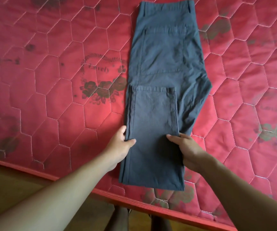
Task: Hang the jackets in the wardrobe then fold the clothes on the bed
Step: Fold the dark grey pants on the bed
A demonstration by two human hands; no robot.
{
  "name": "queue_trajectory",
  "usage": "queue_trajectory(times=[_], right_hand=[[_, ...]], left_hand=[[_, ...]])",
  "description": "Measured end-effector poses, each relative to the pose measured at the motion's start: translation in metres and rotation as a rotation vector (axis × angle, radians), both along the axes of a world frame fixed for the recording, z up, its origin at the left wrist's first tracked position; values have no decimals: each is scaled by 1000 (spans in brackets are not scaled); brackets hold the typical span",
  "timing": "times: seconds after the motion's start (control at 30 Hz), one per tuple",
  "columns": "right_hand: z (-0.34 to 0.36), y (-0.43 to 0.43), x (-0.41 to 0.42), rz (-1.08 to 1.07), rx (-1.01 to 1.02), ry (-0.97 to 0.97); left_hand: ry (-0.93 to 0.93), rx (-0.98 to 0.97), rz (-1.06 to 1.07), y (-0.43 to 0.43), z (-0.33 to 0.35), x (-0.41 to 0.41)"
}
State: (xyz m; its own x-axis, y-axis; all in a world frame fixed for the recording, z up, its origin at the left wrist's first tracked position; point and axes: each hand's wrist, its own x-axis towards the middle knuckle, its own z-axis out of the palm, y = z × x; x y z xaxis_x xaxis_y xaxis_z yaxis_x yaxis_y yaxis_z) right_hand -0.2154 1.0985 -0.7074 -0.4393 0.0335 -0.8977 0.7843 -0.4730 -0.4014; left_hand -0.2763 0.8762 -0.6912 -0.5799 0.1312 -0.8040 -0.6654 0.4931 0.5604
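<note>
Our bare forearms reach in from below. We pinch the trousers (164, 55) at both side edges: the left hand (121, 145) has its thumb on top of the cloth, and the right hand (188, 151) grips likewise. The trousers are slate blue, doubled lengthwise, back pocket up, with the legs folded back so the hems lie across the thigh. They lie flat on the red quilted mattress (51, 80), waistband far from us.

I have open mattress (42, 97) all along the left side, and a narrower strip by the right edge. The folded trousers (164, 55) block the middle, running from just short of the near edge away from me; my left hand (119, 147) and right hand (188, 152) grip their two sides.
</note>
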Motion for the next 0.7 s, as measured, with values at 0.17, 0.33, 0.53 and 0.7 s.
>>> queue_trajectory(times=[0.17, 0.33, 0.53, 0.7], right_hand=[[33, 13, -70, 0, 98, 124], [72, 49, -168, -6, 163, 320], [44, 72, -178, 217, 147, 37], [0, 41, -56, 102, -2, -180]], left_hand=[[12, 99, 14, 20, 14, -48], [153, 269, 114, 50, 36, -149], [-86, 100, 53, 53, 25, -181], [-303, 33, 54, 14, 10, -80]])
